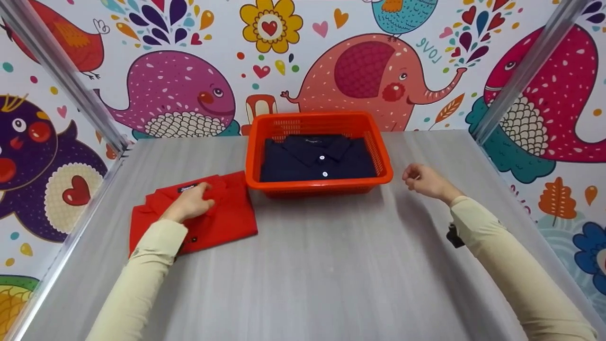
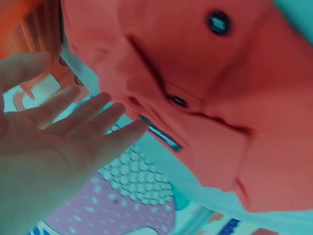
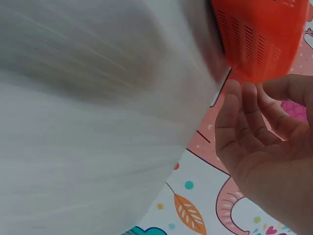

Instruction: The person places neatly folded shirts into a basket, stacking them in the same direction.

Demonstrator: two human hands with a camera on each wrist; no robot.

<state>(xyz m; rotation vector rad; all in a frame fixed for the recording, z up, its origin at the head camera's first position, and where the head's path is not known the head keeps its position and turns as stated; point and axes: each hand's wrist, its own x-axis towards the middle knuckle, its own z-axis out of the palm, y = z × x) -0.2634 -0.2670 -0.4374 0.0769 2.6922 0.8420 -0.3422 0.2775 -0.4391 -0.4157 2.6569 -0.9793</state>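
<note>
A folded red polo shirt (image 1: pixel 227 213) lies flat on the table, left of an orange plastic basket (image 1: pixel 322 185). Over this shirt is my left hand (image 1: pixel 191 202); in the left wrist view its fingers are extended beside the collar, holding nothing. The shirt's black label and dark buttons show there too. Inside the basket lies a folded navy shirt (image 1: pixel 303 161) with white buttons, collar toward the back. To the right of the basket, my right hand (image 1: pixel 428 181) hovers above the table with loosely bent fingers and nothing in them.
The grey table (image 1: pixel 322 274) is bounded by walls printed with cartoon animals. Metal posts (image 1: pixel 516 71) stand at its back corners. The basket sits near the table's back edge, and the red shirt's right edge comes close to it.
</note>
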